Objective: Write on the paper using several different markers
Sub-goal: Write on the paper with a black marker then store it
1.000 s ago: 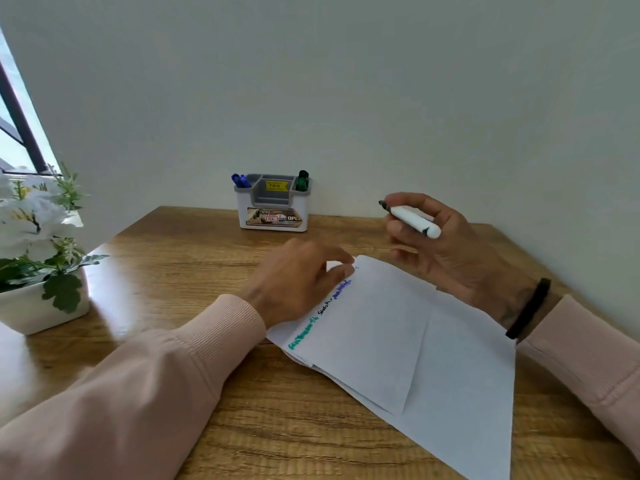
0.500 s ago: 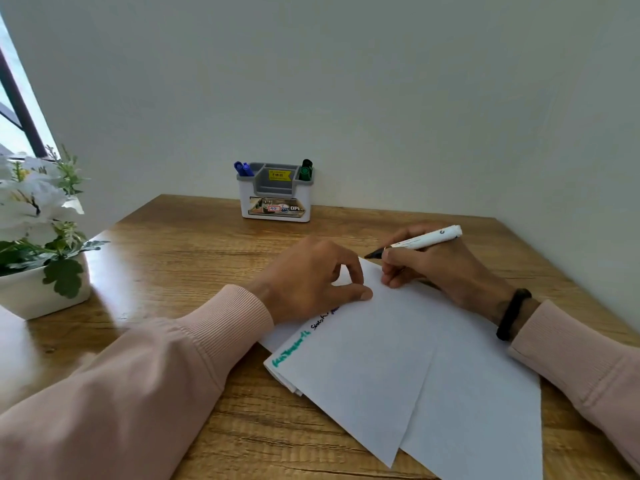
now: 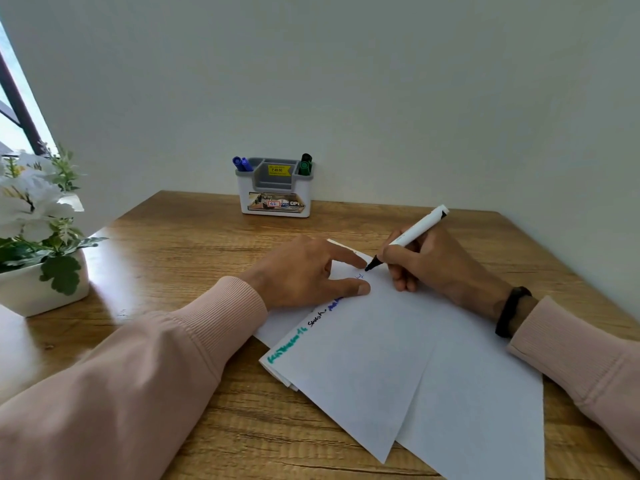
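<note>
My right hand [image 3: 440,268] pinches the marker [image 3: 408,237] in a writing grip, tip on the paper's [image 3: 363,358] top edge. My left hand [image 3: 304,275], fingers spread flat, pins the sheet to the worktop [image 3: 180,244] against sliding. Half a second ago the tip hovered short of the paper; faint strokes now show.
</note>
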The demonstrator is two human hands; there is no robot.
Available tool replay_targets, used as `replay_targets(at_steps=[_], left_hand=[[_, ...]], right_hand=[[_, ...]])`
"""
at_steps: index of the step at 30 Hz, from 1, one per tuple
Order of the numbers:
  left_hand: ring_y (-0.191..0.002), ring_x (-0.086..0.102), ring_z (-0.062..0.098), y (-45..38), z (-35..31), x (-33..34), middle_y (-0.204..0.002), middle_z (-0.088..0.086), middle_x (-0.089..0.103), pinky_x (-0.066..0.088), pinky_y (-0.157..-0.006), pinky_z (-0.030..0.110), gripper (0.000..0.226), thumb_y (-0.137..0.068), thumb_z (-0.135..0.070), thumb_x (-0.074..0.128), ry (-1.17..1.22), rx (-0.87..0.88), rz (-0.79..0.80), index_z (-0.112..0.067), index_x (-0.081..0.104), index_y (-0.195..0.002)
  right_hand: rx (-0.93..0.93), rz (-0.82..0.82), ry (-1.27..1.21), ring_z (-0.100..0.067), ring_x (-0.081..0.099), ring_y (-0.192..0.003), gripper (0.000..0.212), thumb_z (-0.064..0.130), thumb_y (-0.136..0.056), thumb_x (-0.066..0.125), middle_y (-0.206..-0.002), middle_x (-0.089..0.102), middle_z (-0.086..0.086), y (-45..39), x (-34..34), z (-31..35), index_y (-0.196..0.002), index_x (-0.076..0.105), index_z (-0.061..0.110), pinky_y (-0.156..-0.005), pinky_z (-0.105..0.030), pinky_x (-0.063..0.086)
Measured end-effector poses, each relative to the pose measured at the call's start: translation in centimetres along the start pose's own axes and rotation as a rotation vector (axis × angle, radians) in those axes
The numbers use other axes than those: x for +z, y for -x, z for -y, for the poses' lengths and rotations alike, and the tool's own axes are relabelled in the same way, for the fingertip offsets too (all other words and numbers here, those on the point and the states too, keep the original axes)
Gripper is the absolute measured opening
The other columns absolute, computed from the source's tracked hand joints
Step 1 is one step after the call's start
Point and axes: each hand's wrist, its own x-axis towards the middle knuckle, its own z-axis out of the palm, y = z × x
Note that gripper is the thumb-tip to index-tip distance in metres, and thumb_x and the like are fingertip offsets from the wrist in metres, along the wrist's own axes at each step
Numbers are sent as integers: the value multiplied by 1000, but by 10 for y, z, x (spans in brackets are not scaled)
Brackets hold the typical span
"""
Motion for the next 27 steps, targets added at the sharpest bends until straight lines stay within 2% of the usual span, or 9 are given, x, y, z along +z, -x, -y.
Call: replay_targets(at_steps=[3, 14, 20, 27], left_hand=[[-69, 48, 4, -2, 0, -1, -75, -21, 47, 32, -57, 22, 58, -85, -74, 54, -12, -15, 18, -50, 56, -138], [-71, 49, 3, -4, 3, -1, -77, -22, 48, 32, -58, 23, 60, -82, -77, 54, -7, -50, 36, -52, 57, -136], [-71, 48, 2, -4, 5, -1, -78, -23, 47, 33, -58, 26, 61, -82, -81, 49, -60, -35, 42, -53, 55, -136], [-73, 48, 3, -5, 5, -2, -80, -23, 48, 36, -61, 28, 62, -81, -83, 47, -82, -38, 50, -55, 54, -136]], right_hand=[[-1, 22, 28, -19, 61, -48, 19, 9, -92, 69, -58, 68, -8, 0, 1, 2, -79, 68, -4, -47, -28, 50], [33, -8, -6, -21, 61, -47, 20, 4, -90, 68, -58, 67, -11, 0, 1, 5, -79, 65, -12, -47, -27, 50], [38, -30, -26, -24, 62, -46, 21, 5, -89, 69, -58, 68, -11, 0, 2, 4, -69, 66, 3, -46, -28, 49], [39, -24, -9, -23, 62, -48, 20, 7, -92, 70, -59, 69, -9, 0, 2, 3, -76, 68, -5, -48, -28, 50]])
